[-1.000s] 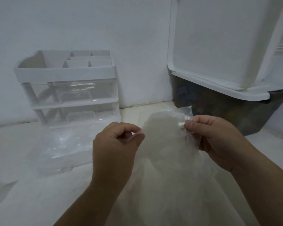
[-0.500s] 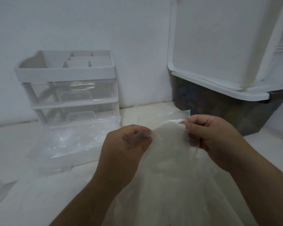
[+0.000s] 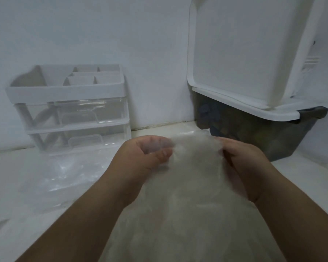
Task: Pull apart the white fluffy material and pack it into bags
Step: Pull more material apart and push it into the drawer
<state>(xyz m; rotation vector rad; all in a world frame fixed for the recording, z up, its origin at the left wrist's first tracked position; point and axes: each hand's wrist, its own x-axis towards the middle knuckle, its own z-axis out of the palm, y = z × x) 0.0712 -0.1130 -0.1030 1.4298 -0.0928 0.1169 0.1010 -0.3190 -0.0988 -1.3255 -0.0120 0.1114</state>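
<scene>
A large mass of white fluffy material (image 3: 189, 201) fills the lower middle of the view, rising to a blurred top edge between my hands. My left hand (image 3: 140, 161) grips that top edge on its left side, thumb over the fibres. On the right side my right hand (image 3: 242, 163) holds the same edge, with its fingers curled into the fluff. A clear plastic bag's edge (image 3: 193, 133) shows just behind the fluff. Several crumpled clear bags (image 3: 64, 171) lie flat on the white surface to the left.
A white and clear drawer organizer (image 3: 70, 108) stands against the wall at the back left. A dark storage bin (image 3: 254, 133) with a white lid (image 3: 240, 52) propped open sits at the back right. The white surface (image 3: 17, 214) extends left and forward.
Both hands have shifted lower and spread slightly apart along the top of the fluff. The fluff's top edge now looks stretched and blurred between them.
</scene>
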